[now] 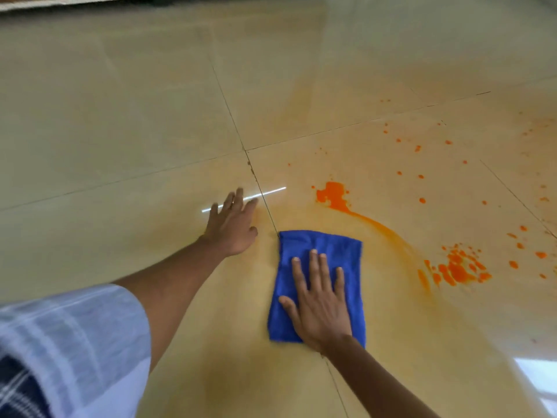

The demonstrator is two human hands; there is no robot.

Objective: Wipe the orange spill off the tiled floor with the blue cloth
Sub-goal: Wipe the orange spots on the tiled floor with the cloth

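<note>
A folded blue cloth lies flat on the glossy beige tiled floor. My right hand presses on it, palm down with fingers spread. My left hand rests flat on the floor to the cloth's left, fingers apart and holding nothing. A thick orange spill blotch sits just beyond the cloth. A smeared orange streak curves from it to a second orange patch at the right. Small orange droplets are scattered farther back. A pale orange film tints the tiles around the cloth.
Dark grout lines cross the floor and meet just beyond my left hand. A white-edged furniture base runs along the top left. My pale checked sleeve fills the lower left corner. A bright window reflection shows at the lower right.
</note>
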